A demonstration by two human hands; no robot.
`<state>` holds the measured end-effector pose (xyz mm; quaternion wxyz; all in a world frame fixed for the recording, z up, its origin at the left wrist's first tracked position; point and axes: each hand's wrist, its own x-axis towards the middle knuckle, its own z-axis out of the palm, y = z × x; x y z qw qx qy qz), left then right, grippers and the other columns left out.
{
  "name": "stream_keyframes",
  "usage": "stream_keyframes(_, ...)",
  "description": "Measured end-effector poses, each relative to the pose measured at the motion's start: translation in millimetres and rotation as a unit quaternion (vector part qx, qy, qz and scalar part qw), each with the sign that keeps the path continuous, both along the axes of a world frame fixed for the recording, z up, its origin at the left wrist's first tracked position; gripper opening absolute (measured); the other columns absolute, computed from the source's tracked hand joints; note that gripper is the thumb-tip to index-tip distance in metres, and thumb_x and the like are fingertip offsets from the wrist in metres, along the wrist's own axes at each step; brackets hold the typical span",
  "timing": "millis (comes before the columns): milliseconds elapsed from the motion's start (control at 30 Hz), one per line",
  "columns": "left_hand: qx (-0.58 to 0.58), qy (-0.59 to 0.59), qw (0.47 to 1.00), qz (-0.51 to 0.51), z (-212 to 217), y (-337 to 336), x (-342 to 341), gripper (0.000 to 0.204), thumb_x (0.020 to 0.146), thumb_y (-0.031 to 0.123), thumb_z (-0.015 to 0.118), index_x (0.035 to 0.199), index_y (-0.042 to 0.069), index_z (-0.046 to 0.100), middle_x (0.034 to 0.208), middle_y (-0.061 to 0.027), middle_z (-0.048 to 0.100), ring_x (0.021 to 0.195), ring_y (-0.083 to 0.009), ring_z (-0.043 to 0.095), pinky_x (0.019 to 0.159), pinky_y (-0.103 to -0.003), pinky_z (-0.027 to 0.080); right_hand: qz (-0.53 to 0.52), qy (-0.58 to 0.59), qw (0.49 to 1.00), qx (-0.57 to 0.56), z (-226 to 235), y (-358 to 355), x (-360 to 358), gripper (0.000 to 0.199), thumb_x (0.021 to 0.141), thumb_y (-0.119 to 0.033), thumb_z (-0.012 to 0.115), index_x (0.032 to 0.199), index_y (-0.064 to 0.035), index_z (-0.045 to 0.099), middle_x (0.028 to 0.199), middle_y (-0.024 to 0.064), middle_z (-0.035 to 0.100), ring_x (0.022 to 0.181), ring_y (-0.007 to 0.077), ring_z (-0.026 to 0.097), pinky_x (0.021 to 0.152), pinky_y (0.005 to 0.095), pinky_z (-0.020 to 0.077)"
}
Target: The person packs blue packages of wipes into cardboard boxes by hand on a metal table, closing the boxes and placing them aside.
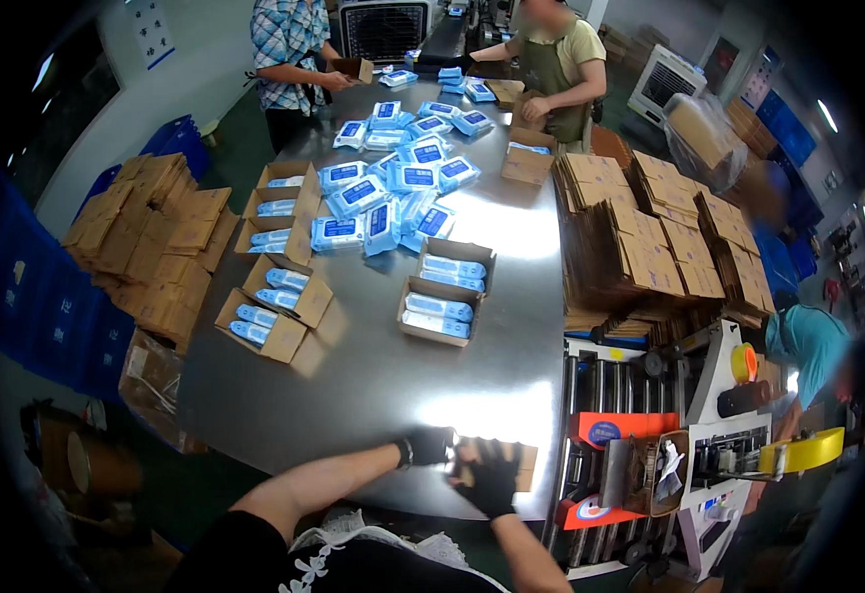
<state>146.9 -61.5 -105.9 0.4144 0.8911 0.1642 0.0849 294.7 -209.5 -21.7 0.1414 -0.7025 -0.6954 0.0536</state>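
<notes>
At the near edge of the metal table, my right hand (493, 478) in a black glove lies with fingers spread over a small brown cardboard box (525, 466). My left hand (431, 447), also gloved in black, is at the box's left side; glare washes out its fingers, so its grip is unclear. Beyond my hands are two open cartons (436, 335) holding blue and white wipes packets (438, 306). More open cartons (285, 345) with packets stand to their left. Farther off lies a heap of loose wipes packets (415, 178).
Flattened cardboard stacks (640, 252) stand along the right side, above a roller conveyor (579, 395) with a tape machine (739, 455). Another cardboard pile (161, 222) is at left. Two people work at the table's (373, 405) far end; a third bends at far right.
</notes>
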Motion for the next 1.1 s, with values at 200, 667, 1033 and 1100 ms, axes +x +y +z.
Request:
stream_keyframes(200, 0.477, 0.059, 0.820, 0.310, 44, 180, 15, 0.011, 0.077, 0.022, 0.059, 0.083, 0.014, 0.065, 0.087, -0.0105, 0.061, 0.094, -0.0292, 0.055, 0.088, -0.055, 0.038, -0.077, 0.017, 0.997, 0.006, -7, -75, 147, 0.055, 0.065, -0.032, 0.070, 0.116, -0.0165, 0.055, 0.134, 0.0135, 0.045, 0.129, 0.0354, 0.035, 0.109, 0.0597, 0.0166)
stream_keyframes(667, 0.247, 0.294, 0.916, -0.117, 125, -7, -113, 0.028, 0.084, 0.039, 0.055, 0.085, 0.013, 0.065, 0.086, -0.0089, 0.064, 0.082, -0.0272, 0.063, 0.066, -0.045, 0.049, 0.097, 0.227, 0.964, -0.096, 35, 56, -47, 0.071, 0.067, -0.056, 0.071, 0.114, -0.0038, 0.060, 0.111, 0.0186, 0.058, 0.107, 0.0348, 0.055, 0.092, 0.0434, 0.0435)
stream_keyframes(1033, -0.031, -0.010, 0.993, -0.114, 37, 26, -117, 0.027, 0.076, 0.028, 0.072, 0.096, 0.012, 0.067, 0.094, -0.0085, 0.064, 0.094, -0.0283, 0.060, 0.083, -0.038, 0.048, 0.123, 0.418, 0.882, -0.179, -41, 60, -71, 0.036, 0.077, -0.026, 0.069, 0.107, -0.0089, 0.060, 0.103, 0.0135, 0.062, 0.095, 0.0301, 0.060, 0.083, 0.0404, 0.0470)
stream_keyframes(1100, 0.004, -0.079, 0.997, -0.006, 44, 12, -121, 0.040, 0.071, 0.030, 0.076, 0.102, 0.010, 0.061, 0.098, -0.0104, 0.062, 0.093, -0.0321, 0.058, 0.084, -0.041, 0.046, 0.091, 0.357, 0.924, -0.098, -38, 44, -74, 0.031, 0.080, -0.016, 0.066, 0.108, -0.0054, 0.058, 0.101, 0.0108, 0.064, 0.088, 0.0239, 0.061, 0.077, 0.0334, 0.0501)
